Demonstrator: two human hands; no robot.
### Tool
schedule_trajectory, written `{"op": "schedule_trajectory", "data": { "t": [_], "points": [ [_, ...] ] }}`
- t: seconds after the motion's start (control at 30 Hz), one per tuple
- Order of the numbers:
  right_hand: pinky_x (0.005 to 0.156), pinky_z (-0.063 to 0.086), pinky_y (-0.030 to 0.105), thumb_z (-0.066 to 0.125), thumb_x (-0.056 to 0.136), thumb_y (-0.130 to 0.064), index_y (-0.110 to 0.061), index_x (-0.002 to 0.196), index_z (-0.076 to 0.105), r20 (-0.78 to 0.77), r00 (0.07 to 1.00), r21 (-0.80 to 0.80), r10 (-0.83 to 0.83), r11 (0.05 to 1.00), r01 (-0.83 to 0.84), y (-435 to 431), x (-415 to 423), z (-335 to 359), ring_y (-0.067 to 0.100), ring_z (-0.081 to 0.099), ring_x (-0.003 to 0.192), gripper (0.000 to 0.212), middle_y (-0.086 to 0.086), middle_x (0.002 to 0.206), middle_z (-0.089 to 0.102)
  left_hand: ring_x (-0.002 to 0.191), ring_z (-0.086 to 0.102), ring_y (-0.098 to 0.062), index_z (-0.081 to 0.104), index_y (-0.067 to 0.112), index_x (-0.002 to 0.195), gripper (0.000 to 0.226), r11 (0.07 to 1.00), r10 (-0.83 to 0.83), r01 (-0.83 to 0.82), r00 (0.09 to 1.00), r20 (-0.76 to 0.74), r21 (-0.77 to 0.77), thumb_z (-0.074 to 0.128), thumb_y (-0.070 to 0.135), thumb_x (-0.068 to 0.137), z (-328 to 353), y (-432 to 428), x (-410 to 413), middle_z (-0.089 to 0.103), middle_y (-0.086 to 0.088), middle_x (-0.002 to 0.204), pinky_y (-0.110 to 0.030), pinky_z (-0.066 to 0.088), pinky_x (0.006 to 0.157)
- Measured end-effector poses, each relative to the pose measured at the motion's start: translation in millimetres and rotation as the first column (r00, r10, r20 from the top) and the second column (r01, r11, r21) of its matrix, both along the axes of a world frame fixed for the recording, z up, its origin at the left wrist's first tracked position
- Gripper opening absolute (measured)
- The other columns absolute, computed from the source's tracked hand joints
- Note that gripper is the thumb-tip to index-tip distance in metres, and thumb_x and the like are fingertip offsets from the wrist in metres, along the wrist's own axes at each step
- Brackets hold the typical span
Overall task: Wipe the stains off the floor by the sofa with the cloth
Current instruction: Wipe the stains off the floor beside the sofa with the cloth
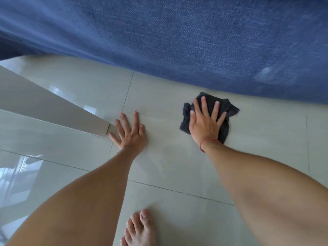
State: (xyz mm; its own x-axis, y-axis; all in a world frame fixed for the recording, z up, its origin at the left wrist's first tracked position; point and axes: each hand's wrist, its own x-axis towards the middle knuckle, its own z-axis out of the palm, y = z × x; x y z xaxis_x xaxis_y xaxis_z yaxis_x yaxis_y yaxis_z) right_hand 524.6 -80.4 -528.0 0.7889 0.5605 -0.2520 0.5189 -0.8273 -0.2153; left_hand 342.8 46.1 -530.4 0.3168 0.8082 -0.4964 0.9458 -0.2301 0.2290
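Pressing flat on the dark cloth [222, 108], the right hand [204, 124] lay fingers spread, pinning rather than gripping it to the floor [177, 201] just beside the blue sofa's [195, 41] lower edge. The cloth sat directly beneath that palm, bunched, no clear long axis. The left hand [130, 135], open and empty, braced on tile well apart. No stain was plainly visible.

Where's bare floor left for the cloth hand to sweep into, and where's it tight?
Free: the pale tiled floor right of the dark grey cloth, bordered by the blue fabric sofa above; also the patch between the right hand and left hand. Tight: cloth's top edge nearly meets the sofa; the left hand sits beside the grey panel.
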Motion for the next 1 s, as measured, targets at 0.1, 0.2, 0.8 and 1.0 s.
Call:
{"op": "schedule_trajectory", "data": {
  "t": [0.1,0.2,0.8,1.0],
  "points": [
    [0.115,0.0,0.062,0.031,0.099,-0.044,-0.037,0.147,0.031,-0.012,0.975,0.045,0.221,0.974,-0.22,35,-31,5,0.034,0.008,0.149,0.049,-0.014,0.16,0.02,0.142,-0.028,-0.019,-0.016,0.053,0.142,0.055,0.999,-0.008,0.008,1.0,-0.002,-0.035,0.011,0.047,0.094,0,3,-1,-0.03,0.006,0.156,-0.056,-0.017,0.109],
    [0.117,0.005,0.061,0.031,0.098,-0.043,-0.037,0.146,0.036,-0.001,0.935,0.055,0.355,0.934,-0.354,37,-72,8,0.033,0.016,0.148,0.048,-0.013,0.158,0.028,0.141,-0.031,-0.018,-0.018,0.054,0.14,0.055,0.997,-0.011,0.01,1.0,-0.009,-0.08,0.011,0.046,0.094,2,6,-1,-0.033,0.007,0.154,-0.056,-0.018,0.109],
    [0.118,-0.001,0.059,0.024,0.102,-0.042,-0.037,0.149,0.026,-0.05,0.949,0.021,-0.312,0.949,0.314,-110,15,5,0.022,0.001,0.151,0.048,-0.014,0.162,0.013,0.144,-0.023,-0.024,-0.01,0.049,0.145,0.054,0.975,-0.22,0.22,0.974,0.053,0.004,0.014,0.048,0.096,7,-52,62,-0.024,0.001,0.158,-0.054,-0.017,0.112],
    [0.116,-0.002,0.064,0.025,0.102,-0.043,-0.034,0.149,0.029,-0.022,0.969,0.064,-0.244,0.967,0.245,-68,14,2,0.033,-0.002,0.15,0.048,-0.01,0.162,0.015,0.143,-0.027,-0.023,-0.014,0.051,0.143,0.054,0.972,-0.233,0.234,0.972,0.023,-0.016,0.011,0.049,0.096,6,-50,62,-0.028,0.002,0.156,-0.055,-0.018,0.111]
  ]
}}
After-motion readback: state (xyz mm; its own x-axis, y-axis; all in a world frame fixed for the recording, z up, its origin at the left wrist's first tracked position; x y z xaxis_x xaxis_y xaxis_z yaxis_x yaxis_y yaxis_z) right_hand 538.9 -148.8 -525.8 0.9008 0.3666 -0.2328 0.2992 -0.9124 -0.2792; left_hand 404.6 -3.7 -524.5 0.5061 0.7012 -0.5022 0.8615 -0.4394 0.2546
